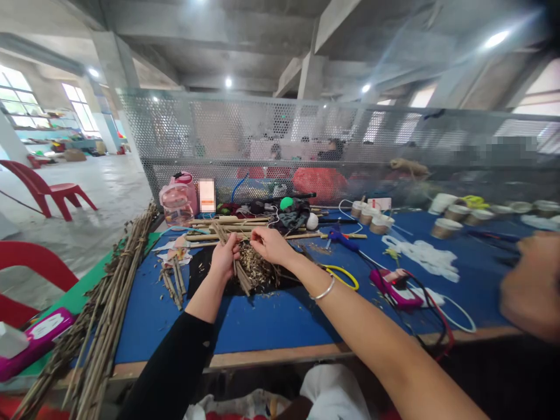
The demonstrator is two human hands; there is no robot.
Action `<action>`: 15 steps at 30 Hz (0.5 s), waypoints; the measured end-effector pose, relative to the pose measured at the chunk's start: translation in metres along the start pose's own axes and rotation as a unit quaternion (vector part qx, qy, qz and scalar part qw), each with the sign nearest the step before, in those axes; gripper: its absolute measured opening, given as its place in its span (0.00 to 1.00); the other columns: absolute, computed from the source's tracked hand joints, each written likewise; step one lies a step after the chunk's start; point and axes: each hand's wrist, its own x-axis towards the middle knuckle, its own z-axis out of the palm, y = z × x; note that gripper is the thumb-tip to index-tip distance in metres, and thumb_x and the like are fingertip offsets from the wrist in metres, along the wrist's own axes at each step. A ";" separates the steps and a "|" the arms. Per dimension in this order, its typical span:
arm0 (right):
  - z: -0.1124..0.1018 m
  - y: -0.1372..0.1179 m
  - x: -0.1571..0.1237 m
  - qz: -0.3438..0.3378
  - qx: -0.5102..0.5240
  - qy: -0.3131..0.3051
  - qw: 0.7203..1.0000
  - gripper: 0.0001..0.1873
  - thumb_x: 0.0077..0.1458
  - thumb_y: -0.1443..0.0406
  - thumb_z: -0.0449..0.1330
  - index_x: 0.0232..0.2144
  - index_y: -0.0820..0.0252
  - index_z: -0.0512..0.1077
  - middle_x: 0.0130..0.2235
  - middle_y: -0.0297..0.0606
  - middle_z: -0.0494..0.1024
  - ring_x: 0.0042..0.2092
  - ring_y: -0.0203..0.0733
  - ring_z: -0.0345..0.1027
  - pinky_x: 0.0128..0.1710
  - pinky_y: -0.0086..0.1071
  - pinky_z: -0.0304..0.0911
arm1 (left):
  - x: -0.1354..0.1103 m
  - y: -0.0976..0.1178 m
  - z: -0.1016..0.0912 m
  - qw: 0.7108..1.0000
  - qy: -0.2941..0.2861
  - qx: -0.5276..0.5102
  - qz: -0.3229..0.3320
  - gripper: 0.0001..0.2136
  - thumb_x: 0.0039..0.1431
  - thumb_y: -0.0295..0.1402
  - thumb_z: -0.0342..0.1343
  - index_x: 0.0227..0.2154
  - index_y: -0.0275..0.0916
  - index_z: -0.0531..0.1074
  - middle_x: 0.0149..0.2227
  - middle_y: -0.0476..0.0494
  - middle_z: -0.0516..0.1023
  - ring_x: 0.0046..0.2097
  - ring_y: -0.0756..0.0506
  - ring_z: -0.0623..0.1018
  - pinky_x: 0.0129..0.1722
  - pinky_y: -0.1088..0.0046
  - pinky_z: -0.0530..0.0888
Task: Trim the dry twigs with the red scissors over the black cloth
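Observation:
My left hand (225,255) is wrapped round a small bundle of short dry sticks (241,274), held upright over a heap of dry plant scraps (258,269) on the blue table (271,321). My right hand (272,244) is pinched closed at the top of the same bundle, fingers on the stick ends. A silver bangle (324,290) sits on my right wrist. My left arm wears a black sleeve.
A long bundle of dry stalks (109,315) leans along the table's left edge. Bamboo lengths (227,221), a pink jug (177,201), blue scissors (339,238), paper cups (376,221), a pink device with cables (396,286). Another person's blurred hand (531,286) at right. Red chairs at left.

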 end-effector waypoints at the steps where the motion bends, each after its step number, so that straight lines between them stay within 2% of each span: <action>1: -0.001 0.000 -0.002 -0.005 0.024 -0.014 1.000 0.05 0.51 0.65 0.52 0.29 0.62 0.66 0.28 0.32 0.69 0.30 0.32 0.59 0.32 0.24 0.54 | -0.001 0.000 0.000 1.000 -0.007 -0.007 -0.008 0.13 0.43 0.35 0.62 0.24 0.34 0.63 0.23 0.52 0.67 0.16 0.62 0.56 0.12 0.87 0.51; 4: -0.009 0.010 -0.010 0.034 0.074 -0.036 0.996 0.12 0.51 0.59 0.54 0.33 0.63 0.66 0.28 0.31 0.68 0.27 0.31 0.57 0.29 0.24 0.54 | -0.002 0.003 -0.001 0.999 -0.003 -0.042 -0.006 0.12 0.45 0.34 0.60 0.22 0.34 0.62 0.21 0.53 0.65 0.16 0.61 0.57 0.12 0.88 0.52; 7: -0.026 0.030 -0.025 0.083 0.033 -0.049 0.995 0.14 0.52 0.56 0.53 0.33 0.63 0.67 0.26 0.31 0.68 0.26 0.31 0.56 0.27 0.24 0.53 | -0.003 0.007 -0.004 0.998 0.029 -0.052 -0.010 0.09 0.49 0.32 0.57 0.23 0.35 0.62 0.20 0.53 0.65 0.17 0.60 0.61 0.12 0.88 0.54; 9: -0.034 0.040 -0.040 0.116 -0.045 -0.134 0.983 0.12 0.48 0.57 0.57 0.28 0.61 0.69 0.24 0.31 0.68 0.26 0.32 0.58 0.25 0.24 0.52 | -0.004 0.008 -0.004 0.997 0.055 -0.029 -0.035 0.07 0.52 0.32 0.54 0.24 0.34 0.64 0.21 0.50 0.67 0.18 0.58 0.65 0.14 0.86 0.59; 11: -0.036 0.045 -0.056 0.126 -0.129 -0.225 0.958 0.09 0.41 0.60 0.63 0.25 0.60 0.71 0.25 0.33 0.71 0.27 0.35 0.62 0.25 0.25 0.52 | -0.005 0.007 -0.003 0.995 0.072 -0.011 -0.064 0.07 0.54 0.32 0.50 0.26 0.33 0.66 0.22 0.47 0.70 0.20 0.55 0.69 0.17 0.83 0.65; 13: -0.030 0.045 -0.069 0.126 -0.180 -0.256 0.941 0.06 0.41 0.64 0.63 0.26 0.59 0.72 0.28 0.37 0.74 0.31 0.39 0.65 0.27 0.27 0.54 | -0.006 0.005 -0.001 0.994 0.075 -0.007 -0.085 0.07 0.55 0.32 0.49 0.26 0.33 0.66 0.22 0.46 0.70 0.21 0.54 0.71 0.19 0.81 0.68; 15: -0.022 0.042 -0.078 0.122 -0.193 -0.257 0.939 0.04 0.43 0.67 0.61 0.26 0.58 0.73 0.31 0.39 0.75 0.34 0.41 0.67 0.30 0.28 0.55 | -0.008 0.004 0.000 0.993 0.070 0.004 -0.095 0.06 0.54 0.32 0.51 0.25 0.34 0.64 0.20 0.50 0.67 0.19 0.55 0.69 0.18 0.82 0.67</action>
